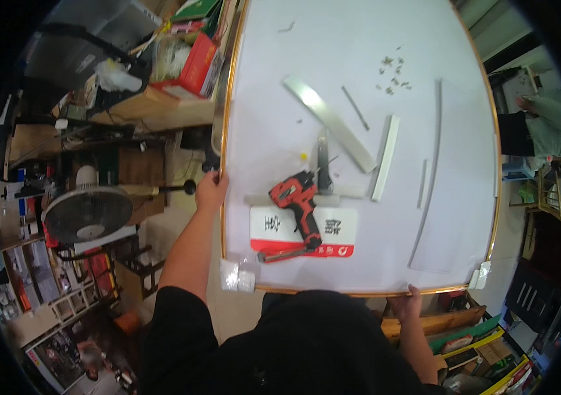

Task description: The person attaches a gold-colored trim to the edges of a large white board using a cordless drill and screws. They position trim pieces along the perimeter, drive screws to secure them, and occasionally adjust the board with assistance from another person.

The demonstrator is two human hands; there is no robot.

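Observation:
A large white board with a gold-coloured frame (372, 33) lies flat before me. My left hand (212, 191) is closed on its left edge, thumb side showing and the other fingers partly hidden. My right hand (407, 304) holds the near edge, its thumb up over the frame and its fingers out of sight below. On the board, a red and black cordless drill (293, 193) lies across a white and red sign plate (343, 227). Beyond it lie a wide metal strip (333, 125), a white bar (385, 158) and a dark, thin rod (355, 108).
Several small screws or plugs (393, 76) are scattered at the far right of the board. A long white strip (448, 184) lies along its right side. Left of the board stand a fan (89, 214) and a shelf with a red box (200, 66). Another person (543, 125) is at far right.

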